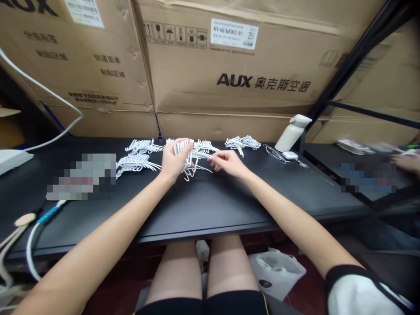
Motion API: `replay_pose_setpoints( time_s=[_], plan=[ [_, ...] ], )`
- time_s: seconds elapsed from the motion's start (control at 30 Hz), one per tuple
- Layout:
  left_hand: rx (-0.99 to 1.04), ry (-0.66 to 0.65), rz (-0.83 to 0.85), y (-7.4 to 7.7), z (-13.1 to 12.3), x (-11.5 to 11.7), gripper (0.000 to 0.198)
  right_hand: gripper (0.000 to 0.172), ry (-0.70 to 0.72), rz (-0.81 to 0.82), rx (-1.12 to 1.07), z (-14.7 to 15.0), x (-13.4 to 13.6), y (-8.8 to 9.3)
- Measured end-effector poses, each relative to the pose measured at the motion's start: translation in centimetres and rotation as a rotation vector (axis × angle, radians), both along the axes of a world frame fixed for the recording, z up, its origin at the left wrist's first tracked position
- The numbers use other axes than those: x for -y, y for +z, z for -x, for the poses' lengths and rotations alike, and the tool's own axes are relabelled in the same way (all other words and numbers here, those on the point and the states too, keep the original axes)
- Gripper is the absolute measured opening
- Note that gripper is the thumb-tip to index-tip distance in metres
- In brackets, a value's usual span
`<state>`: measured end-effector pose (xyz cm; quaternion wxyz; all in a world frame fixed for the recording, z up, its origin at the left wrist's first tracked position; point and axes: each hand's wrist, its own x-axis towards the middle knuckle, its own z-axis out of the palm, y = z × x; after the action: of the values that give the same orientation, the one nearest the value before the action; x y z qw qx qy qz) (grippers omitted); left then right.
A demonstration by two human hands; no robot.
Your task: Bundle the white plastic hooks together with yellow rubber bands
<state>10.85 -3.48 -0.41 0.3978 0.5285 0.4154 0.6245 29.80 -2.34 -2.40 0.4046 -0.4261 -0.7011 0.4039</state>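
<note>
Several white hooked pieces are gripped in my left hand (175, 158), above the middle of the black table (210, 205). Their thin ends point right, where the closed fingers of my right hand (229, 163) pinch them. Just below my left hand, a few loose white hooks (190, 170) show. To the left lie bundles of the same white hooks in two rows, a front bundle (136, 162) and a back bundle (141, 145). Another bundle (204, 145) sits behind my hands, and a looser pile (244, 142) lies farther right.
A white bottle (293, 132) stands at the back right, near glasses (274, 154) and a small white case (290, 155). A blurred-out flat object (83, 177) and cable (33, 245) are at left. Cardboard boxes (229, 100) line the back. Another person's hand (407, 161) shows far right.
</note>
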Motion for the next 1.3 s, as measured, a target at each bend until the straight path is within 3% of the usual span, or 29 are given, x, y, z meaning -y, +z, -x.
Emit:
replay_pose_setpoints(
  time_s=[0.07, 0.13, 0.3, 0.57, 0.8, 0.93, 1.07, 1.3],
  plan=[
    [0.058, 0.040, 0.015, 0.0, 0.1, -0.3, 0.023, 0.017, -0.010, -0.227, 0.239, 0.1, 0.2, -0.6],
    [0.094, 0.056, 0.042, 0.1, 0.2, -0.5, 0.020, 0.013, 0.001, -0.349, 0.381, 0.3, 0.3, -1.2],
    [0.099, 0.067, 0.071, 0.0, 0.1, -0.6, 0.020, 0.011, -0.041, -0.245, 0.442, 0.5, -0.4, -1.6],
    [0.034, -0.015, 0.103, -0.1, 0.0, -0.3, 0.025, 0.007, -0.050, -0.151, 0.565, -1.7, -0.9, -0.2],
    [-0.077, -0.064, 0.087, -0.1, -0.1, 0.1, 0.026, 0.010, -0.100, -0.127, 0.514, -1.5, -0.7, -0.2],
    [-0.104, -0.084, 0.083, -0.1, -0.2, 0.3, 0.028, 0.007, -0.197, -0.117, 0.230, -1.4, -1.0, -0.1],
    [-0.146, -0.118, 0.068, -0.2, -0.2, 0.4, 0.028, 0.022, -0.101, -0.100, -0.047, -1.0, -0.6, 0.6],
    [-0.204, -0.124, 0.052, -0.4, -0.2, 0.4, 0.025, 0.027, 0.068, -0.076, 0.029, -0.7, 0.5, 1.5]
  ],
)
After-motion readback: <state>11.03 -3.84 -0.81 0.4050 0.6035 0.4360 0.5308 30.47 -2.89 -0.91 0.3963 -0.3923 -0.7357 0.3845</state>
